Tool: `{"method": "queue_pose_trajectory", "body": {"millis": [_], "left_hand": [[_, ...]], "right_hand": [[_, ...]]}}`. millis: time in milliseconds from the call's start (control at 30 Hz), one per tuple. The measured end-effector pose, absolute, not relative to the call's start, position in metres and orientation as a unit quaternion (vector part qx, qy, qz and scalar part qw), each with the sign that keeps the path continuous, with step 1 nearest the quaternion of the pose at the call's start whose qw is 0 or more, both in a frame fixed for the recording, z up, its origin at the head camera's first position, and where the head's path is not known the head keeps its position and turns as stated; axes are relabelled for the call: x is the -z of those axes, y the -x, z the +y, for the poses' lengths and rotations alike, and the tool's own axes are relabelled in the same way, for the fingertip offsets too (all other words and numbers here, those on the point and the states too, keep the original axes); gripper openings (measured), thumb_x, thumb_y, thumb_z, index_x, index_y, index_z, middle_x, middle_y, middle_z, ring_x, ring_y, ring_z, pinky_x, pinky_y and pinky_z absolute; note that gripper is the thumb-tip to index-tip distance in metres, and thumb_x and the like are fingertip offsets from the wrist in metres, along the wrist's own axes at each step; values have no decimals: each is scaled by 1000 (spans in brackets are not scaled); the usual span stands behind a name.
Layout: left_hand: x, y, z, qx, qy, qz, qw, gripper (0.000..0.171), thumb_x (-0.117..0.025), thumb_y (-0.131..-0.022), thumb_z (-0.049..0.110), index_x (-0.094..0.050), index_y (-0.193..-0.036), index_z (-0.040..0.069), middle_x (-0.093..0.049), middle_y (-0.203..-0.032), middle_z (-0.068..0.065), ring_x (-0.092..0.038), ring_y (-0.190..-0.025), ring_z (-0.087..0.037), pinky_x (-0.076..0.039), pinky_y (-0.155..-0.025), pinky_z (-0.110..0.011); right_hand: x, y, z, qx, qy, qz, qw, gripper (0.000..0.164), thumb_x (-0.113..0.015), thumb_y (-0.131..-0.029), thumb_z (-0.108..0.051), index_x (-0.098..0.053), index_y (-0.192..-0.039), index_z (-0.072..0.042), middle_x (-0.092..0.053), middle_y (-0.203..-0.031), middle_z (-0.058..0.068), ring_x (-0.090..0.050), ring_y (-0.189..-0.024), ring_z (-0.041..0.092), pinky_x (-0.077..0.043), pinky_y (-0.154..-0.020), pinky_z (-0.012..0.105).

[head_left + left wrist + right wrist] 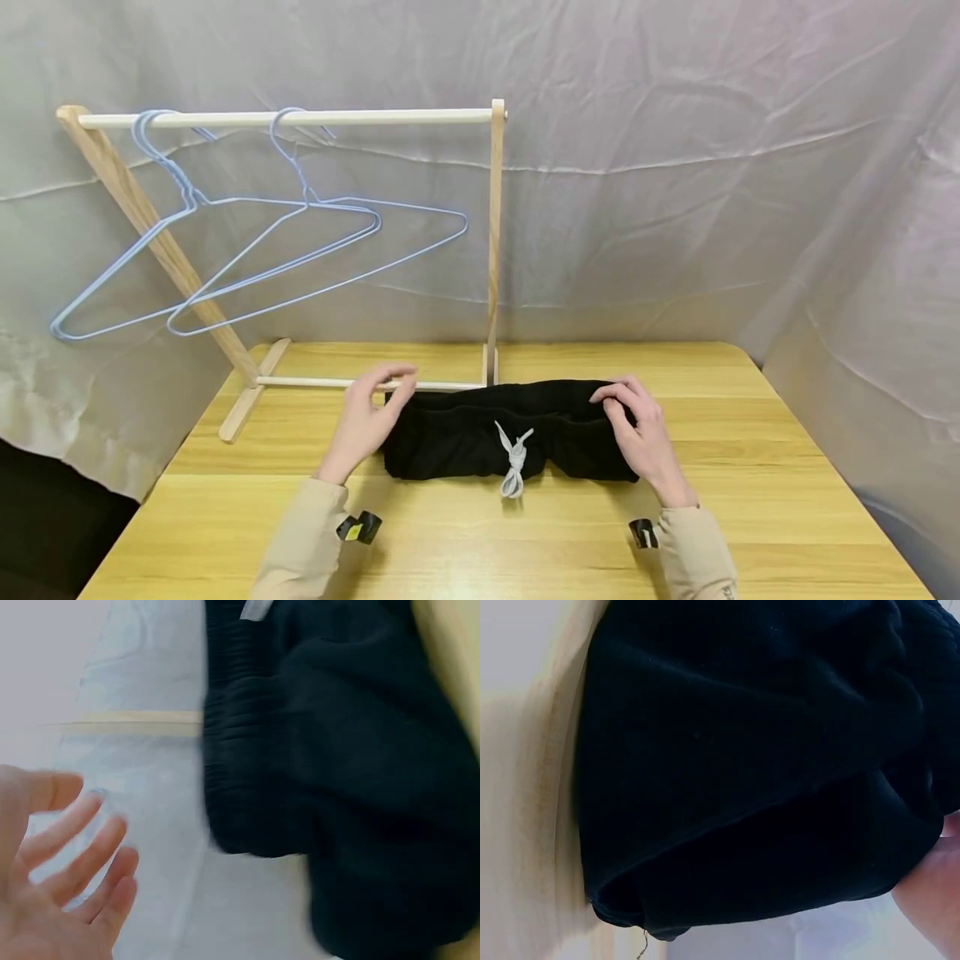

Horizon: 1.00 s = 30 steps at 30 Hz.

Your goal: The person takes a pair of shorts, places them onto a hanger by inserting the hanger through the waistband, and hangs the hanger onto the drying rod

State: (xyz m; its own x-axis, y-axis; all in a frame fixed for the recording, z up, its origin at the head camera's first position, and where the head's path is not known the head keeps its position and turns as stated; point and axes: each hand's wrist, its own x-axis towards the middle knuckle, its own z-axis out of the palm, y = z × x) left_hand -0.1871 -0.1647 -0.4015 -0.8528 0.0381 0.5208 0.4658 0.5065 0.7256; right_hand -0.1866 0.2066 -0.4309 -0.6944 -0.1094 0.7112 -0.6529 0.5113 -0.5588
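Note:
Black drawstring pants or shorts (465,446) lie bunched on the table, their grey drawstring (514,467) tied in a bow at the front. A ribbed elastic waistband (240,757) shows in the left wrist view. My left hand (372,417) is at the garment's left end, fingers spread and thumb apart; the left wrist view shows a gap between hand and cloth. At the right end, my right hand (637,425) is against the cloth with bent fingers. In the right wrist view the black cloth covers most of that hand, so its grip is hidden.
Behind the garment stands a wooden rack (496,250) with a white top rail (375,117). Several light blue wire hangers (315,202) hang from it on the left. The wooden table (750,500) extends right and forward, with a grey curtain (675,208) behind.

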Motion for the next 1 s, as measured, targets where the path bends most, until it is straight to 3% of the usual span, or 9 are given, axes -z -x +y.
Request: {"method": "queue_pose_trajectory", "body": {"millis": [200,367,500,667,1000], "left_hand": [[352,194,-176,501,110,-781,356,31,-64,-95,2,-62,-125,-5,-65,-127,-24,-58,-119,-35,-40,-107,-23],[313,200,-192,478,78,-749,452,35,-64,-95,6,-60,-128,-5,-60,-131,-22,-53,-126,-31,-36,-112,-34],[296,208,-205,440,57,-744,500,37,-65,-94,12,-60,-128,-1,-59,-131,-20,-50,-129,-31,-33,-113,-38],[284,214,-218,393,24,-766,508,42,-64,-95,23,-58,-131,2,-55,-135,-20,-45,-130,-34,-31,-112,-42],[262,227,-231,319,-35,-825,465,50,-56,-99,36,-54,-137,3,-59,-134,-21,-48,-128,-40,-28,-115,-50]], "right_hand": [[431,186,206,-447,-233,-808,305,30,-54,-93,12,-71,-93,-13,-64,-98,6,-52,-91,2,-37,-79,16],[430,185,208,-452,-237,-804,305,30,-54,-93,13,-71,-94,-12,-63,-99,6,-53,-93,3,-37,-79,16],[430,184,208,-452,-242,-803,305,30,-54,-93,12,-71,-94,-12,-63,-99,7,-54,-95,3,-37,-81,15],[431,185,209,-444,-249,-807,300,28,-55,-94,11,-70,-95,-12,-64,-100,6,-54,-97,1,-38,-82,15],[431,185,206,-451,-241,-803,307,31,-53,-95,11,-71,-95,-14,-64,-101,6,-54,-92,4,-38,-78,16]]}}
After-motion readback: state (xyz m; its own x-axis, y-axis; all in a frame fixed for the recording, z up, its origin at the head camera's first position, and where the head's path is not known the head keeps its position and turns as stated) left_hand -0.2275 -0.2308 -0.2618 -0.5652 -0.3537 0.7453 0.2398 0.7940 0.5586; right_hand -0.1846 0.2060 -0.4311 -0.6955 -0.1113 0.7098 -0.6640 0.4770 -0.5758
